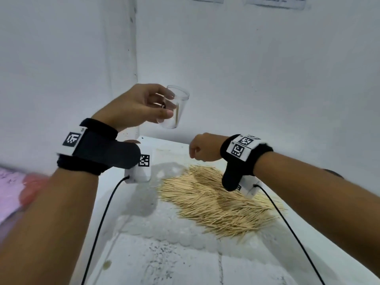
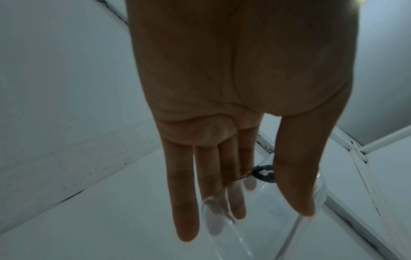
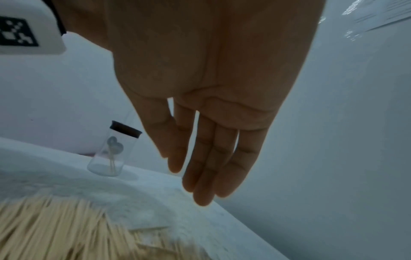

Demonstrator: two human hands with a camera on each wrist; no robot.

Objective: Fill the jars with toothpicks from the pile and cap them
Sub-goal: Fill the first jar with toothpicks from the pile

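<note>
The left hand (image 1: pixel 137 105) is raised above the far left corner of the table (image 1: pixel 185 264), holding a clear uncapped jar (image 1: pixel 174 109) between the thumb and the fingers. The jar is tilted, its open mouth toward the far wall, and a few toothpicks (image 1: pixel 177 114) lean inside it. In the left wrist view the fingertips (image 2: pixel 235 202) show through the glass, and a small dark mark (image 2: pixel 264 173) sits on the jar's wall beside the thumb; its shape cannot be made out there.

The right hand (image 1: pixel 202 149) hangs above the far edge of the table, over the far end of the toothpick pile (image 1: pixel 216 200). It grasps nothing: in the right wrist view its fingers (image 3: pixel 213 158) are nearly straight and close together, with only air under them.

The pile lies spread toward the right edge of the table, a broad fan of pale sticks. A second jar (image 3: pixel 111 153), shut with a black cap (image 3: pixel 126 131), stands upright near the far left corner, apart from the pile. It bears a grey heart-shaped mark and holds a couple of toothpicks.

Both wrists wear black bands with white tags printed with black square codes (image 1: pixel 72 139); no letters can be read on them. Two sheets of paper (image 1: pixel 275 2) are stuck high on the far wall, their print too blurred to read. Something pink (image 1: pixel 12 192) lies blurred off the left edge.
</note>
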